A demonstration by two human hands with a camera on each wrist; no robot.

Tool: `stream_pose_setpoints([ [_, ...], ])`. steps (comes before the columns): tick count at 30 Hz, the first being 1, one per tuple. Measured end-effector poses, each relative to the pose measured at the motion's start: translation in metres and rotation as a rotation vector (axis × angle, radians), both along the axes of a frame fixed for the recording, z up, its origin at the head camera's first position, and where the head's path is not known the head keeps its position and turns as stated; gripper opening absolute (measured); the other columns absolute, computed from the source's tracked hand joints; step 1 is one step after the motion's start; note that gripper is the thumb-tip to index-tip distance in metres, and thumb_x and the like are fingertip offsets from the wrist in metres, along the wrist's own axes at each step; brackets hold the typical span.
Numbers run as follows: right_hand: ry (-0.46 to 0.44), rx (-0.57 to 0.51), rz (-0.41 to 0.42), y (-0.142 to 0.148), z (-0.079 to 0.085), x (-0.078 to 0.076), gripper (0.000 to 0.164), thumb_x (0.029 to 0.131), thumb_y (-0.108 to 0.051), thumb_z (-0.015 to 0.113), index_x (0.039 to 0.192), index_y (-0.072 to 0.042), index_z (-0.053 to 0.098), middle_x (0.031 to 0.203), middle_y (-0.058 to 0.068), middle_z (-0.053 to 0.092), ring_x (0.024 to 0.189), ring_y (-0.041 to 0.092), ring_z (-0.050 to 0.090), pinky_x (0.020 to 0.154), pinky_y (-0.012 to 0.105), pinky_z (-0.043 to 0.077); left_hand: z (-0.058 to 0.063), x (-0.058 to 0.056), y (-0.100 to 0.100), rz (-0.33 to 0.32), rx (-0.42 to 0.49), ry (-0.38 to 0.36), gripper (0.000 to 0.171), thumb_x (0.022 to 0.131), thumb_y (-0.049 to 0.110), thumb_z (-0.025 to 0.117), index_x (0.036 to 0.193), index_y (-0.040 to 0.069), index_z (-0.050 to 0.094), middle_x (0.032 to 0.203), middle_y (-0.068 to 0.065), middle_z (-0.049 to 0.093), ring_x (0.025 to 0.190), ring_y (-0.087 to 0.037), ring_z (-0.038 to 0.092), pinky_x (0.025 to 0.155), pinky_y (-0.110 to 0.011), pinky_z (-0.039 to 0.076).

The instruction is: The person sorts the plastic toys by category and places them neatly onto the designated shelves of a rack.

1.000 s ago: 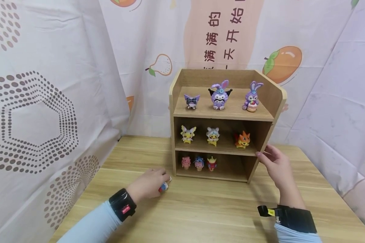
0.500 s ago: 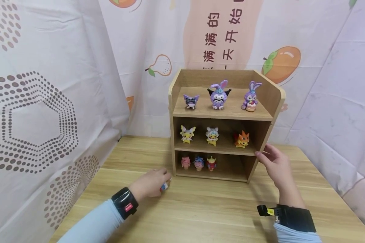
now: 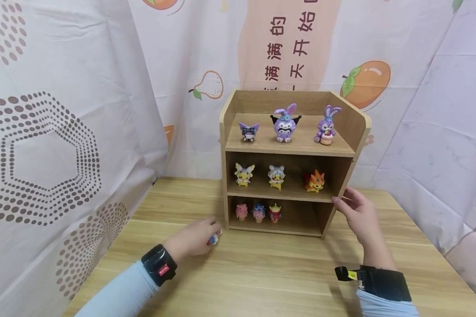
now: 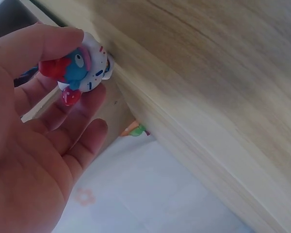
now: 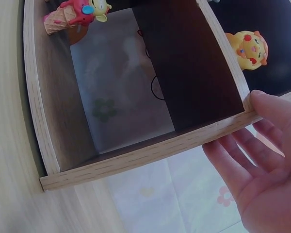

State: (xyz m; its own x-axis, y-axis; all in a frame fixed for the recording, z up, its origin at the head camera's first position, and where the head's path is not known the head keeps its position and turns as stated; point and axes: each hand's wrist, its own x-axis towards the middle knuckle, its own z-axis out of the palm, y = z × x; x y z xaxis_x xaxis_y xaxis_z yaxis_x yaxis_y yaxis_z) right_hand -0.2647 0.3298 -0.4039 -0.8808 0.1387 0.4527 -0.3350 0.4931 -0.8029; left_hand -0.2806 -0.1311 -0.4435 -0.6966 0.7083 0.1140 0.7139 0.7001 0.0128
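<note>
My left hand (image 3: 194, 237) is low over the table, left of the shelf's lower front corner. It pinches a small figurine (image 4: 85, 68) between thumb and fingers; the figurine has a blue face, a white speckled body and red parts. In the head view the fingers hide most of that figurine (image 3: 213, 239). My right hand (image 3: 361, 215) grips the right side panel of the wooden shelf (image 3: 293, 198), at the height of the middle board. In the right wrist view, the thumb (image 5: 274, 107) lies on the panel's front edge and the fingers (image 5: 233, 158) are on its outer side.
Purple figurines (image 3: 284, 125) stand on the top level. The middle level holds two yellow figurines in pale hoods (image 3: 276, 177) and an orange one (image 3: 315, 181). Ice-cream-cone figurines (image 3: 258, 213) line the bottom level's left part. A printed curtain (image 3: 190, 132) hangs behind the table (image 3: 254, 273).
The left hand shifts slightly and the figurine in its fingers turns a little. The right hand keeps its grip on the shelf. The figurines on the shelf stay put.
</note>
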Motion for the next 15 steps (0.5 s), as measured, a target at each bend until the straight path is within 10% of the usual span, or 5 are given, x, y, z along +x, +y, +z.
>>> stream_pose_setpoints([
  [15,0.007,0.013,-0.006,-0.001,0.001,0.003,0.049,0.092,-0.02,0.065,0.136,-0.005,0.05,0.123,0.019,0.057,0.105,0.01,0.056,0.074,0.01,0.049,0.013,0.004,-0.006,0.022,0.147,-0.145,0.039,0.076,0.017,0.076,0.113,0.01,0.064,0.104,0.0,0.056,0.082,-0.009,0.053,0.071,-0.024,0.051],
])
